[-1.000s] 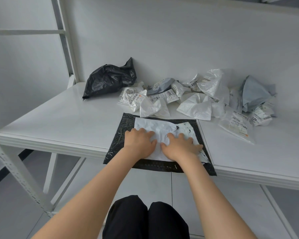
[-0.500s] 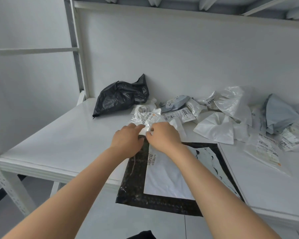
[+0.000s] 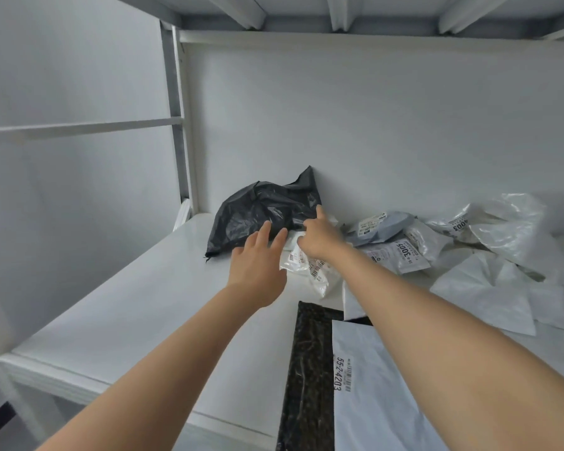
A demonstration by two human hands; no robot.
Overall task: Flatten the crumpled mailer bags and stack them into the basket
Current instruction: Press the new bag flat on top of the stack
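Black crumpled mailer (image 3: 264, 211) sits at the back-left of the surface (image 3: 118, 317), against the wall, and both your hands are at it. Your left hand (image 3: 258, 271) is spread, fingers extended over its near edge; your right hand (image 3: 319, 237) has its fingers at the bag's right side, though you cannot tell whether they have pinched it. Two bags look done: a white labelled mailer (image 3: 378, 392) lies flat on a flattened black mailer (image 3: 306, 369) at the near edge. A heap of crumpled white and grey bags (image 3: 469, 249) remains to your right. No basket is in view, so stacking appears not yet begun.
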